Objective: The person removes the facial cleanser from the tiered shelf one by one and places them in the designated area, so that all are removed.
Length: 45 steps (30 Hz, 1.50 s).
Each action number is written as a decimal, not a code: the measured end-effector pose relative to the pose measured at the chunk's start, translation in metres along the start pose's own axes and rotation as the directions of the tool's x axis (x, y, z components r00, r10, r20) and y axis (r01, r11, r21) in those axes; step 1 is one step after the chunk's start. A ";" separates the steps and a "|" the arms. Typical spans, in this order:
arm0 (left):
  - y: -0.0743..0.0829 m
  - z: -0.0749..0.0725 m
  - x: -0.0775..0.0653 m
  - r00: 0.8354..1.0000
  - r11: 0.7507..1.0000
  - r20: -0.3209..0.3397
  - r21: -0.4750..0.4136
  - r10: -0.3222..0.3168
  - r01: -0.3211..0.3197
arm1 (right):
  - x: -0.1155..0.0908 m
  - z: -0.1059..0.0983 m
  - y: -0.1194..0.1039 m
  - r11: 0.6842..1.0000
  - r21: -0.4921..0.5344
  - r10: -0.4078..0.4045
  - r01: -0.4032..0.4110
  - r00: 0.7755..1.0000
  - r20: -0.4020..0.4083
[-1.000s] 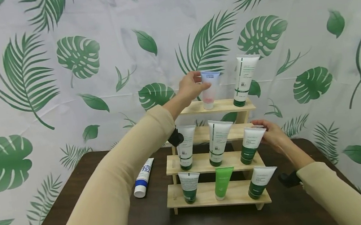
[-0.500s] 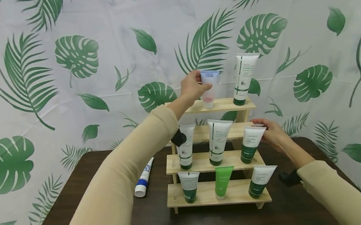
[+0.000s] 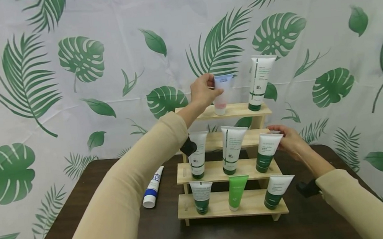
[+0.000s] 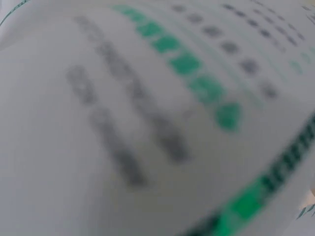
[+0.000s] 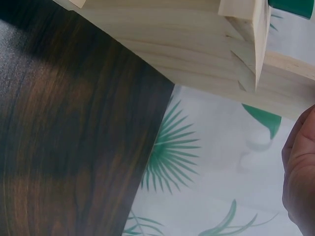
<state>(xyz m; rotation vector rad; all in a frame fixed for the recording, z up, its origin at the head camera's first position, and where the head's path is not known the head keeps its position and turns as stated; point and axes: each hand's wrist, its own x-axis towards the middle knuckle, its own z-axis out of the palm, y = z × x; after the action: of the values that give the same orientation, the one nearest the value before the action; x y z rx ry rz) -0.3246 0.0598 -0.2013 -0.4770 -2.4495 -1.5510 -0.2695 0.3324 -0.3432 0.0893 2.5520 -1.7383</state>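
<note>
My left hand point(image 3: 204, 91) pinches a clear-pink squeeze tube point(image 3: 220, 103) with a pale blue top end between thumb and fingers. The tube stands cap down at the top shelf of a wooden tiered rack point(image 3: 239, 110). Its far side is hidden. At the rack's right side, my right hand point(image 3: 290, 140) grips the end of the second board from the top; a small white-and-green tube point(image 3: 267, 152) partly covers the fingers. In the right wrist view, part of the right hand point(image 5: 300, 167) shows beside the wooden board point(image 5: 172, 49). A white tube point(image 4: 123, 123) fills the left wrist view, blurred.
A tall white tube point(image 3: 260, 82) stands right on the top shelf. Lower shelves hold several white-and-green tubes point(image 3: 234, 150) and a bright green tube point(image 3: 237, 192). A white-and-blue tube point(image 3: 153, 188) lies left of the rack on the dark table point(image 3: 114, 180). Leaf-patterned cloth point(image 3: 111, 46) hangs behind.
The left forearm has edged slightly right, and the pink tube's base has shifted a little left on the top shelf. The right hand stays at the rack's side.
</note>
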 end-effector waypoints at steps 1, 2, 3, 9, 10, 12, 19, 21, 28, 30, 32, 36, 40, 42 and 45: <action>0.000 -0.001 -0.001 1.000 1.000 0.004 -0.001 0.006 -0.006 | 0.000 0.000 0.001 1.000 0.002 -0.001 0.001 1.000 0.002; 0.000 -0.002 -0.001 1.000 1.000 0.005 -0.002 0.011 -0.011 | 0.001 0.000 0.001 1.000 0.005 -0.003 0.003 1.000 0.003; 0.000 -0.003 -0.002 1.000 1.000 0.006 -0.009 0.016 -0.016 | 0.001 0.000 0.001 1.000 0.005 -0.003 0.003 1.000 0.004; 0.005 -0.014 -0.004 0.999 0.998 0.017 -0.055 0.033 -0.032 | 0.004 0.000 0.003 1.000 0.021 -0.022 0.021 1.000 0.013; 0.007 -0.017 -0.004 0.999 0.997 0.022 -0.064 0.032 -0.031 | 0.005 -0.001 0.003 1.000 0.022 -0.023 0.022 1.000 0.013; 0.008 -0.022 -0.005 0.999 0.997 0.027 -0.074 0.025 -0.023 | 0.006 -0.001 0.004 0.999 0.021 -0.025 0.024 1.000 0.012; 0.008 -0.042 -0.011 1.000 0.991 0.025 -0.133 0.000 0.003 | 0.007 -0.002 0.004 1.000 0.008 -0.030 0.030 0.999 0.016; 0.007 -0.050 -0.014 1.000 0.990 0.024 -0.138 -0.002 0.005 | 0.007 -0.002 0.003 0.999 0.009 -0.033 0.032 0.999 0.019; 0.005 -0.078 -0.023 0.999 0.988 -0.010 -0.153 -0.039 0.037 | 0.007 -0.003 0.002 1.000 -0.003 -0.020 0.020 0.999 0.026; 0.003 -0.086 -0.026 0.998 0.985 -0.029 -0.163 -0.055 0.050 | 0.007 -0.003 0.001 1.000 -0.013 -0.018 0.018 0.999 0.026; -0.001 -0.094 -0.029 0.997 0.982 -0.048 -0.178 -0.068 0.059 | 0.006 -0.003 0.001 1.000 -0.018 -0.025 0.025 0.999 0.029; -0.011 -0.112 -0.037 0.992 0.977 -0.086 -0.203 -0.090 0.071 | 0.005 -0.004 0.001 0.999 -0.015 -0.044 0.044 0.998 0.033; -0.028 -0.129 -0.046 0.987 0.969 -0.098 -0.225 -0.128 0.103 | 0.005 -0.004 0.002 0.998 -0.014 -0.055 0.055 0.998 0.037; -0.038 -0.137 -0.051 0.984 0.967 -0.100 -0.222 -0.148 0.123 | 0.005 -0.004 0.003 0.998 -0.017 -0.055 0.055 0.998 0.039; -0.054 -0.149 -0.061 0.977 0.963 -0.098 -0.213 -0.187 0.163 | 0.006 -0.004 0.002 0.998 -0.023 -0.049 0.050 0.998 0.039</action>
<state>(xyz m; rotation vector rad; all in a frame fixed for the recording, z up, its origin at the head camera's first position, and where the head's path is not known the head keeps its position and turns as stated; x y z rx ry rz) -0.2887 -0.1060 -0.2037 -0.1965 -2.3086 -1.8565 -0.2749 0.3365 -0.3438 -0.0083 2.5683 -1.7073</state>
